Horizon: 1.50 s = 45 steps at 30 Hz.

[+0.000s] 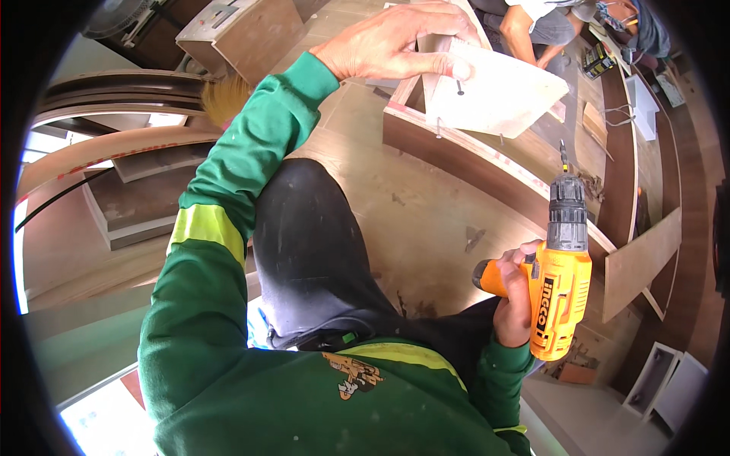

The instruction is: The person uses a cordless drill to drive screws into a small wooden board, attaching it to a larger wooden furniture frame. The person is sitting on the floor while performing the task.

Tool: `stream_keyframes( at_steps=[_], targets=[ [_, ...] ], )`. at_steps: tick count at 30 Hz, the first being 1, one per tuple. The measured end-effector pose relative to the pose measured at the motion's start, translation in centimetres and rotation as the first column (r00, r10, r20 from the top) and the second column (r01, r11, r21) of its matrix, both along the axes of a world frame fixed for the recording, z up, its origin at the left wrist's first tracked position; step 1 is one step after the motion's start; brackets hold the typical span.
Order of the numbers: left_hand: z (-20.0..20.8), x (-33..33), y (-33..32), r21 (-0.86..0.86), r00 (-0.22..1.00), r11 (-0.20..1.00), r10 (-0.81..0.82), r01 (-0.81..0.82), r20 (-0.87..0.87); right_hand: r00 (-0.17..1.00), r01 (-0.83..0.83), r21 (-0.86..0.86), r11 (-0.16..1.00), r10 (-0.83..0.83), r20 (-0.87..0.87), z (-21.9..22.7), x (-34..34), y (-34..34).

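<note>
My left hand [395,45] grips the upper left end of a pale, flat wooden board [506,91], thumb on its face and fingers over its top edge. Several screws or nails stick out along the board, one dark screw [460,88] just below my thumb. The board is tilted above a long wooden frame [471,159] with brown sides; I cannot tell whether they touch. In my right hand [514,296] is an orange cordless drill [561,296], held by its handle. Its bit [563,156] points away from me, just right of the frame's near side and apart from the board.
Beyond the board another person's arm [520,34] reaches down to the work. A loose plank [645,262] leans across the frame at right. A wooden box [243,34], a yellow-bristled broom [224,99] and curved panels [114,156] stand at left. Small white cabinets [654,380] sit lower right.
</note>
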<state>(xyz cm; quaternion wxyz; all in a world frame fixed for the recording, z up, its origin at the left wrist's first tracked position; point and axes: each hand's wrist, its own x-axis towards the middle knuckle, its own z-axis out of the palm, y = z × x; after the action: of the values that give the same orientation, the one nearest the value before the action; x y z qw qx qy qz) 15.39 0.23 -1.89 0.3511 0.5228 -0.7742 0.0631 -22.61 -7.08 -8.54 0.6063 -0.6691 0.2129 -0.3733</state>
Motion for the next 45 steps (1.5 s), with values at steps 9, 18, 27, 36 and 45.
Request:
stream_keyframes(
  at_steps=[9,18,27,36,45],
  targets=[
    [-0.3,-0.2,0.7,0.002,0.997,0.997,0.076,-0.076,-0.032,1.000,-0.023,0.048,0.999,0.022,0.021,0.4,0.0,0.5],
    [-0.6,-0.3,0.2,-0.028,0.992,0.992,0.124,-0.124,0.023,0.999,-0.038,0.060,0.997,0.038,0.002,0.2,-0.5,0.4],
    [-0.3,-0.9,0.2,0.004,0.992,0.993,0.120,-0.120,-0.034,0.992,-0.113,0.086,0.990,0.117,-0.036,0.5,-0.9,0.0],
    [-0.1,-1.2,0.2,0.035,0.992,0.993,0.118,-0.116,-0.049,0.996,-0.072,0.122,0.990,0.079,-0.052,0.4,-0.6,0.2],
    [-0.1,-0.9,0.1,0.024,0.996,0.998,0.062,-0.061,-0.057,0.994,-0.102,0.167,0.981,0.107,-0.020,0.6,-0.6,0.6]
  ],
)
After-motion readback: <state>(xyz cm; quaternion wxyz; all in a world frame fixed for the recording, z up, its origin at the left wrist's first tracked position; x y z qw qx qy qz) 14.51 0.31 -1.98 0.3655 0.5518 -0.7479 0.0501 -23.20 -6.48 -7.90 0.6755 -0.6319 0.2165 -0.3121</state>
